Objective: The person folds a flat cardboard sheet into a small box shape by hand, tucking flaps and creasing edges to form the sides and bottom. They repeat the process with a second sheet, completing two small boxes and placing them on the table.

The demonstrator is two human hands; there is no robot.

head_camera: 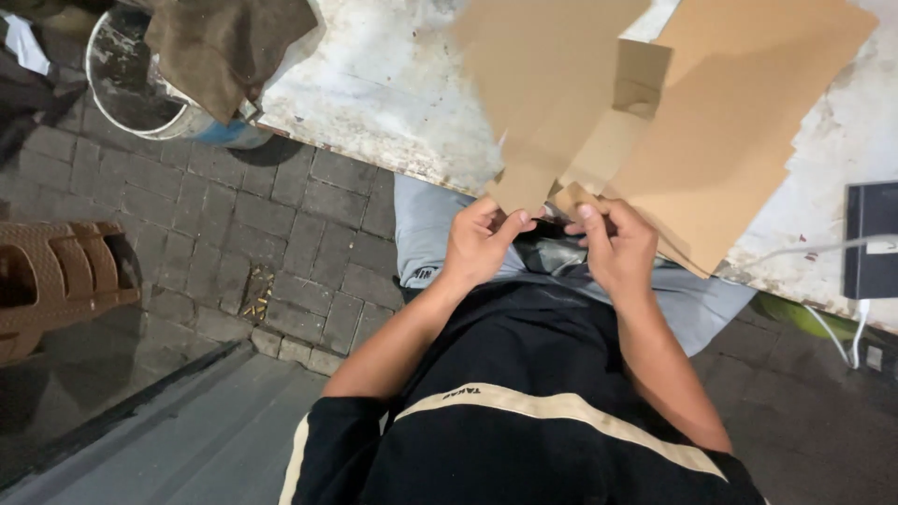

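A: Start big. Where does the work sit?

B: The pale, stained surface (393, 84) fills the upper middle and upper right of the frame, its near edge running diagonally down to the right. A stack of flat cardboard sheets (748, 103) lies on it at upper right, overhanging that edge.

A: And the piece in hand?

B: A cut cardboard blank (547, 84) rises from the hands toward the top centre, long axis roughly up the frame, tilted slightly left. Its lower tabs hang past the surface edge, right at the fingertips.

A: The hands?

B: Both at frame centre, close together. The left hand (477, 245) pinches the lower left tab between thumb and fingers; the right hand (617, 245) pinches a small flap just beside it. Neither is nearer; both are touching it.

A: Room around?

B: Brick floor (234, 234) lies open at left below the edge. A bucket (140, 84) with a cloth sits upper left, well apart; a dark device (872, 238) with white cable at far right.
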